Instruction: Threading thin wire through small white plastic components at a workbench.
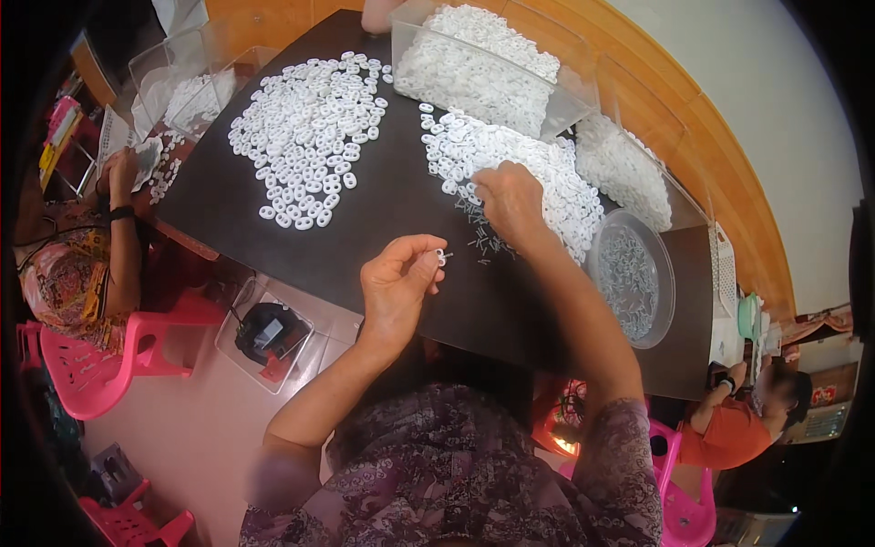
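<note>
Pinched between the thumb and fingers of my left hand [394,290] is a small white plastic piece [441,257] with a thin metal screw sticking out of it. My right hand [512,205] is farther off, at the edge of a heap of small white plastic parts [567,193]. Its fingers are closed together, and what they hold, if anything, is hidden. Loose grey screws [489,243] lie on the dark table [392,205] just below that hand. To the left spreads a big group of oval white pieces with two holes [305,132].
A clear bin [576,96] full of white parts stands at the back, with another filled bin [629,173] beside it. A round tub [663,283] of screws sits at the right. Co-workers sit left [77,264] and right [729,428]. Pink chairs [137,351] stand around.
</note>
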The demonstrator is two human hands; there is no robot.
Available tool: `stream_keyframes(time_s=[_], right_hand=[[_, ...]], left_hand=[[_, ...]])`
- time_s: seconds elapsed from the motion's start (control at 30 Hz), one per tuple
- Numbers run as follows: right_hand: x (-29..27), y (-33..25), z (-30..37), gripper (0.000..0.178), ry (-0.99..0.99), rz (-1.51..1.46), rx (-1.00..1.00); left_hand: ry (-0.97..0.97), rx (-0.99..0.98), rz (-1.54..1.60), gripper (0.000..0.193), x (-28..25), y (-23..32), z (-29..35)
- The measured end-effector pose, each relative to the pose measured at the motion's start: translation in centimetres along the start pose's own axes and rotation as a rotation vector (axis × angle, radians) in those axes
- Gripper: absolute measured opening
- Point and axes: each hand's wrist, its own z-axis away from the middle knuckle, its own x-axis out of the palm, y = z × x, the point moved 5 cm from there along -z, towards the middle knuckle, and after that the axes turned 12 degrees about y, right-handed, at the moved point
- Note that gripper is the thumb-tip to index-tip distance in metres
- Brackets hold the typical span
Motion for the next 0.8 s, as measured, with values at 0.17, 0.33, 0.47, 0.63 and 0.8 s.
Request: stream_keyframes(time_s=[0.17,0.33,0.47,0.63,0.8], right_hand=[[0.3,0.7,-0.8,0.005,-0.01,-0.113,0.005],[-1.6,0.1,-0.3,0.005,0.003,-0.233,0.072],[-3.9,-1.2,1.3,0.012,-0.176,-0.916,0.598],[-4.6,-2.2,4.0,0.021,-0.232,-1.255,0.746],[-5.1,-3.4,5.8,0.021,-0.224,-1.333,0.753]], left_hand=[[0.0,-0.009,0.023,0.016,0.1,0.4,0.0],[0.013,-0.046,0.058,0.014,-0.2,0.6,0.1],[-0.008,-0.087,0.106,0.014,0.1,0.9,0.3],[-0.027,-0.094,0.128,0.014,0.6,1.0,0.8],[-0.02,-0.113,0.121,0.014,0.9,1.4,1.6]])
